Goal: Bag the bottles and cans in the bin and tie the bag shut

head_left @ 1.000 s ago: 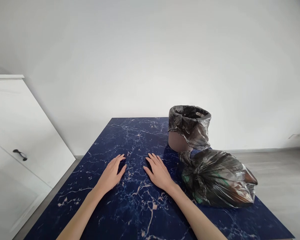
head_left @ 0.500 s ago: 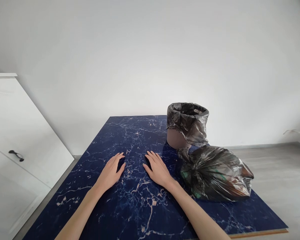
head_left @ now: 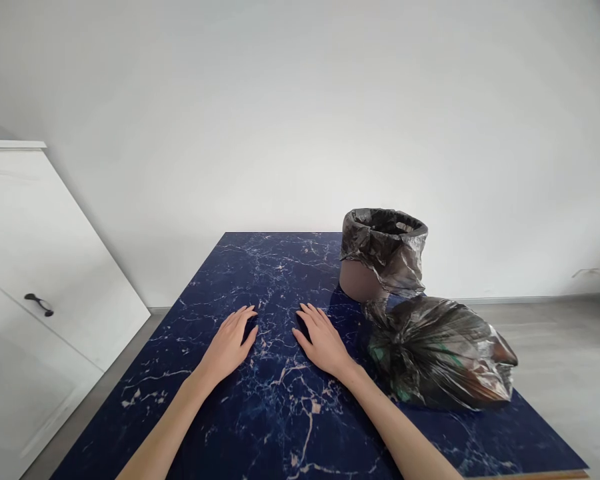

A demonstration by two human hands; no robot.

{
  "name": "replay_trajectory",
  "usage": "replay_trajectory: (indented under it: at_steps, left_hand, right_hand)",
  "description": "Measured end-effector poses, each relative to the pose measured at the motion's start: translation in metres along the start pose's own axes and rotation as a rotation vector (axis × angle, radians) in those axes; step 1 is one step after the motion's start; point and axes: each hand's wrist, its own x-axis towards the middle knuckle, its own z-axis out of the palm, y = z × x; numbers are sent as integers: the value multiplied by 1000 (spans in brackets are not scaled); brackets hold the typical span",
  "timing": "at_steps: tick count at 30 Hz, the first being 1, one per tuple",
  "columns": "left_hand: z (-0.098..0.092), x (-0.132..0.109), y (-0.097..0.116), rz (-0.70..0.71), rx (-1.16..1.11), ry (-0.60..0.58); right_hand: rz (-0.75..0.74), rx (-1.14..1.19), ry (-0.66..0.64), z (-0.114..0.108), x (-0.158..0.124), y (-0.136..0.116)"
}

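My left hand [head_left: 229,343] lies flat, palm down, on the dark blue marbled table [head_left: 260,267], fingers stretched out and holding nothing. A hand's width to its right, my right hand [head_left: 323,340] rests the same way, open and empty. Just right of my right hand lies a tied, full dark plastic bag [head_left: 437,352] on its side. Behind it stands a small brown bin [head_left: 365,280] lined with a dark plastic bag [head_left: 387,247] folded over its rim.
A white cabinet [head_left: 25,267] with a dark handle [head_left: 39,305] stands at the left. A plain white wall runs behind the table, and grey floor [head_left: 555,347] shows at the right.
Both hands stay flat on the table. Only the view has shifted slightly; the bin and bag have not moved.
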Motion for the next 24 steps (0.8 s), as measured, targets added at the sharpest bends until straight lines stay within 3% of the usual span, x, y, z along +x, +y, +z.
replay_trajectory:
  at_steps: [24]
  left_hand:
    - [5, -1, -4, -30, 27, -60]
  right_hand:
    - [-3, -10, 8, 1, 0, 2]
